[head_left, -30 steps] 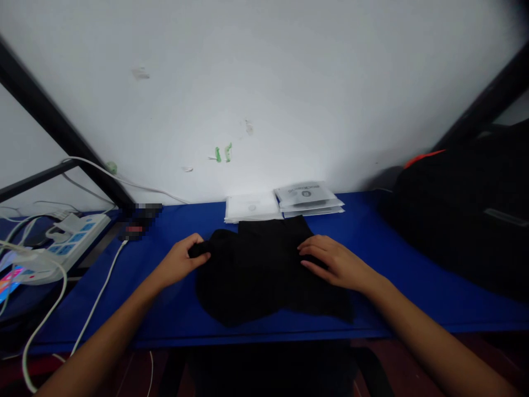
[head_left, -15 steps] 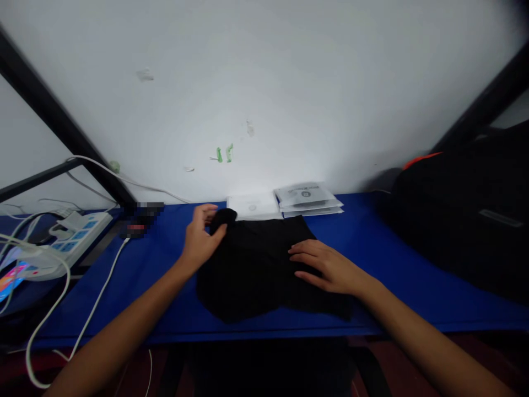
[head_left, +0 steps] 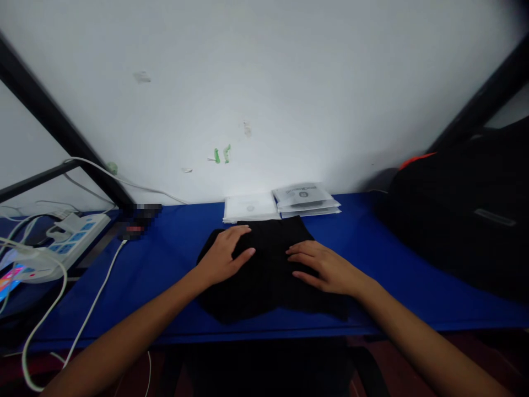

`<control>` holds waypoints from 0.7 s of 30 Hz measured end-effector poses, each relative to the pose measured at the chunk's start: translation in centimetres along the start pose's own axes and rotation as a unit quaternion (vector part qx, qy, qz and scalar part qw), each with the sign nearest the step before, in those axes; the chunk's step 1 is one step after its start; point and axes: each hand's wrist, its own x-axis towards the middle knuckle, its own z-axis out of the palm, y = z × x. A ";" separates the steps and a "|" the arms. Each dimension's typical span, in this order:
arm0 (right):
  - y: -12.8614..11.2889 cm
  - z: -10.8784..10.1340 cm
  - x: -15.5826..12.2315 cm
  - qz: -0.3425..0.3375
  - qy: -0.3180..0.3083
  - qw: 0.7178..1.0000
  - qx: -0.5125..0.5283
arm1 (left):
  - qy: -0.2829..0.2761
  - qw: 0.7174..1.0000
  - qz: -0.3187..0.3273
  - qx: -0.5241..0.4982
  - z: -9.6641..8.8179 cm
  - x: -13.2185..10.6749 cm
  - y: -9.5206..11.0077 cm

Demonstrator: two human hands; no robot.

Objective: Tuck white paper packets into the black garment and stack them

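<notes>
A black cloth garment (head_left: 264, 275) lies spread on the blue table (head_left: 165, 298) in front of me; its exact kind is hard to make out in the dark. On its left part rests my left hand (head_left: 226, 253), fingers apart and pressing flat. My right hand (head_left: 324, 267) lies flat on the garment's right side, with the fingers stretched out toward the middle. Neither hand grips the fabric. Just behind the garment's far edge are a white packet (head_left: 250, 208) and a small stack of printed packets (head_left: 306, 198).
A large black bag (head_left: 458, 220) with an orange edge takes up the table's right side. To the left are a white power strip (head_left: 74, 242), a lit phone screen (head_left: 10, 275) and white cables (head_left: 101, 298). A white wall (head_left: 289, 99) stands behind.
My left hand has let go of the garment's folded far-left corner and moved right and down onto the cloth. That corner now lies flatter. My right hand stays in place.
</notes>
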 end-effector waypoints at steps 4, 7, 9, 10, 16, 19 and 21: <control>0.1 -0.1 0.0 0.003 -0.001 1.000 0.011 | 0.096 0.991 -0.093 -0.004 -1.2 -1.6 -2.5; 0.1 -0.1 0.0 0.005 -0.005 1.000 0.012 | 0.047 0.987 -0.147 0.047 -1.1 -2.4 -4.0; 0.1 -0.1 0.0 0.006 -0.009 1.000 0.010 | 0.010 0.985 -0.155 0.072 -0.6 -2.5 -4.3; 0.1 -0.1 0.0 0.006 -0.008 1.000 0.009 | 0.003 0.985 -0.154 0.081 -0.3 -2.4 -4.3; -0.1 -0.5 -0.2 0.004 0.046 0.999 0.022 | 0.047 0.985 -0.154 0.063 0.0 -0.4 -4.2; -0.1 -0.7 -0.2 0.011 0.061 0.998 0.027 | 0.105 0.981 -0.164 -0.003 -1.0 0.9 -4.0; -0.1 -0.8 -0.2 0.013 0.059 0.998 0.030 | 0.156 0.973 -0.164 -0.043 -1.5 1.7 -3.3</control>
